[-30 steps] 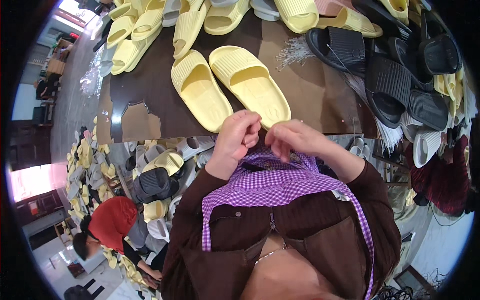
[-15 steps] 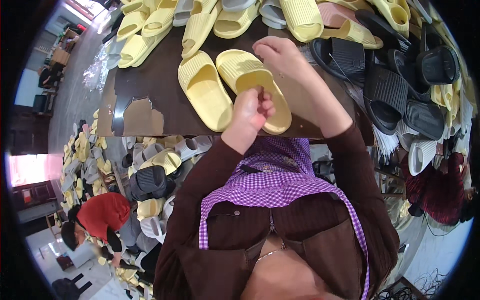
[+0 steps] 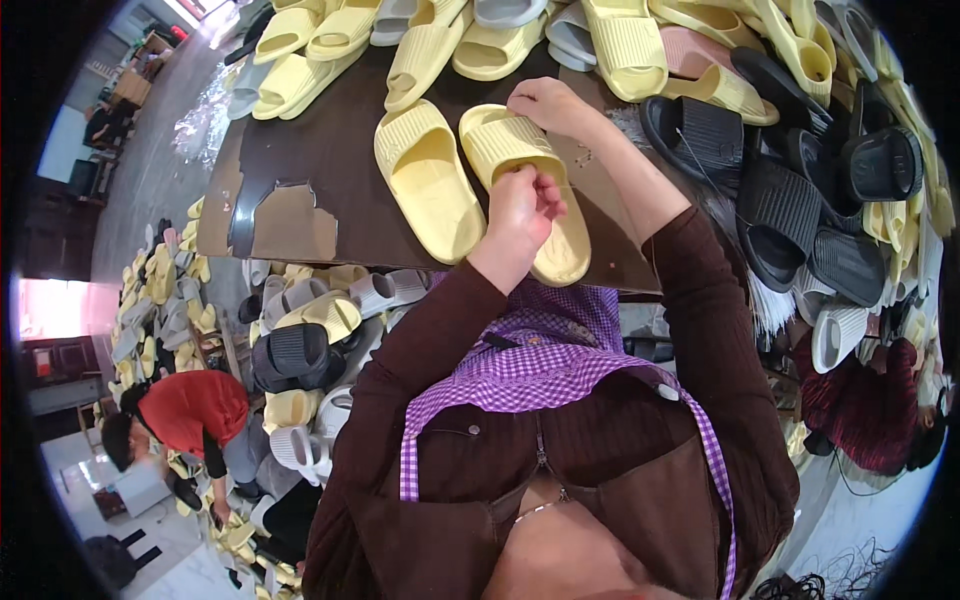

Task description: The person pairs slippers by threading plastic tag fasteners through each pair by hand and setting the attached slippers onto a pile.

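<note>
Two yellow slide sandals lie side by side on the brown table, the left slide (image 3: 432, 190) flat and untouched. Over the foot opening of the right slide (image 3: 563, 245), my left hand (image 3: 520, 212) is closed with its fingertips at the strap's rear edge. My right hand (image 3: 550, 106) pinches at the right front side of the same strap. Whatever thin thing either hand may hold is too small to make out. Part of the right slide's footbed is hidden by my left hand.
Yellow and grey slides (image 3: 425, 60) line the table's far side. Black slides (image 3: 775, 215) pile up at the right beside a hanging bundle of white threads (image 3: 768, 300). The tabletop (image 3: 330, 160) has a torn patch at left. A person in red (image 3: 195, 410) bends among slides.
My left hand has moved forward to the strap of the right slide. My right hand has come down onto that strap's side. The whole view has shifted slightly.
</note>
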Demonstrator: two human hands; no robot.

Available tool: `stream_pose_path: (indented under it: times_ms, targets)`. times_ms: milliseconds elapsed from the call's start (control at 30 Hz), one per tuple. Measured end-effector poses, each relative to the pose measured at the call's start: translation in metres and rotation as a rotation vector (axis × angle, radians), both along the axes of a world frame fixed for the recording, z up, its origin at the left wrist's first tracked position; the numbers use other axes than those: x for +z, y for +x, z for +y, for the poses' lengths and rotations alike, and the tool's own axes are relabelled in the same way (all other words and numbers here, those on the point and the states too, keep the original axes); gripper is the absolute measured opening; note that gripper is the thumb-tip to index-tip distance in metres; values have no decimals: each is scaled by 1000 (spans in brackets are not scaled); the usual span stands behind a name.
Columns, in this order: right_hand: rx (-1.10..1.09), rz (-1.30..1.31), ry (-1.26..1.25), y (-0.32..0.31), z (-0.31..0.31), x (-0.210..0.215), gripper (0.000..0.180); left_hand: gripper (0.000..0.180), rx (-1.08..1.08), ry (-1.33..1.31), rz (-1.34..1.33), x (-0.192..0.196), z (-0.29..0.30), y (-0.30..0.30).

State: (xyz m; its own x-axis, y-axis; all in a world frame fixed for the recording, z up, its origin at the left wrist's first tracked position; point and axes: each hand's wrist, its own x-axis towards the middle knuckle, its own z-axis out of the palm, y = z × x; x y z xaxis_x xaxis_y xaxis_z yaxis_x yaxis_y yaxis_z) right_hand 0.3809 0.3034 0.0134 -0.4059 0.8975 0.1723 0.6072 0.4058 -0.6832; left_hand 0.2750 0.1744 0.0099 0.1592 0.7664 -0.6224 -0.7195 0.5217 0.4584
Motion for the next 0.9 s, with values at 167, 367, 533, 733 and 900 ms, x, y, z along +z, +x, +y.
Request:
stream_pose_path:
  times_ms: [167, 367, 533, 733, 900]
  targets:
    - [-84, -243, -197, -10, -3, 14, 38, 19, 21, 27, 12, -9, 16, 6]
    - [-1, -371, -34, -21, 3, 7, 36, 16, -39, 114, -57, -15, 20, 5]
    - [-50, -239, -10, -14, 6, -7, 36, 8, -126, 197, 26, -10, -5, -9]
    - [-186, -158, 18, 0, 5, -10, 34, 9, -236, 432, -27, 13, -48, -45]
    - [-204, -112, 0, 2, 6, -13, 33, 11, -254, 630, -94, 35, -42, -68]
